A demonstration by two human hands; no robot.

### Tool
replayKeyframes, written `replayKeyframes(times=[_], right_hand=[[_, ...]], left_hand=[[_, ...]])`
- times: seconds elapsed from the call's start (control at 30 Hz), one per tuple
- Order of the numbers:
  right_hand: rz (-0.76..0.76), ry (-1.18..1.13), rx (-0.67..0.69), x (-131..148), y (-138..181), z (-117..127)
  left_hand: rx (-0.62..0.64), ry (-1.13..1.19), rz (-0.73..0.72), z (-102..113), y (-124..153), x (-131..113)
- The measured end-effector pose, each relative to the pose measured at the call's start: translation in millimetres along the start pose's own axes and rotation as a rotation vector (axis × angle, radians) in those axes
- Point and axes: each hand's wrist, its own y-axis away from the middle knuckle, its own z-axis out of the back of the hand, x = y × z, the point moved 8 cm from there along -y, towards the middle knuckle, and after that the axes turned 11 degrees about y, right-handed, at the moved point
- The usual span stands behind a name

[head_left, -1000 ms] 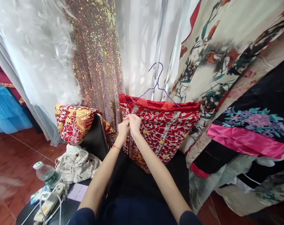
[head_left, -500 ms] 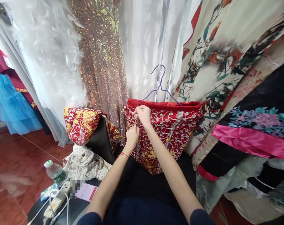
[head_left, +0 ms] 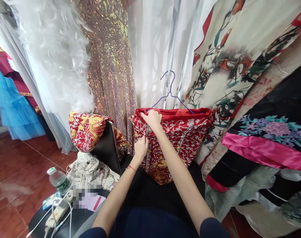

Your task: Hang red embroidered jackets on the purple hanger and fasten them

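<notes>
A red embroidered garment (head_left: 180, 135) with gold and silver stitching hangs on a purple wire hanger (head_left: 169, 94) in front of me. My right hand (head_left: 151, 119) grips the garment's top left edge, close to the hanger's arm. Lower down, my left hand (head_left: 141, 147) pinches the same front seam, a red string around its wrist. Both forearms reach forward over a dark lap.
A second red and gold garment (head_left: 87, 130) drapes over a dark chair back (head_left: 108, 148). Hanging around are a sequin dress (head_left: 108, 59), white feathers (head_left: 56, 56), floral robes (head_left: 239, 66). A low black table (head_left: 41, 219) holds a water bottle (head_left: 58, 181) and power strip (head_left: 57, 213).
My right hand has climbed from the middle of the seam to the garment's top edge. My left hand dropped slightly lower on the seam. The view shifted left.
</notes>
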Motion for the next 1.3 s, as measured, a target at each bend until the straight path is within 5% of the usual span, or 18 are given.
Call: replayKeyframes(times=[0.17, 0.33, 0.53, 0.63, 0.77, 0.87, 1.07, 1.3], right_hand=[[0.225, -0.199, -0.137, 0.7, 28.6, 8.0], [0.492, -0.421, -0.36, -23.9, 97.6, 9.8], [0.583, -0.434, -0.108, -57.7, 152.9, -45.4], [0.593, -0.326, -0.03, -60.8, 159.7, -61.5], [0.569, -0.331, 0.011, -59.5, 160.6, -67.3], [0.509, -0.572, 0.041, -59.9, 156.0, -69.5], [0.081, -1.22, 0.215, -73.8, 127.3, -94.4], [-0.066, -1.216, 0.22, -83.9, 113.3, -104.4]], left_hand=[[-0.008, 0.109, 0.021, 0.4, 0.3, 2.1], [0.06, 0.889, 0.196, -10.4, 3.3, 19.8], [0.257, 1.319, 0.316, 0.1, -1.3, 12.3], [0.275, 1.369, 0.221, 22.8, -12.6, -4.8], [0.207, 1.222, 0.058, 39.5, -23.1, -18.5], [0.255, 1.197, -0.007, 33.2, -22.2, -23.6], [0.259, 1.108, -0.07, 25.9, -18.3, -17.3], [0.233, 0.98, -0.076, 31.5, -18.5, -8.1]])
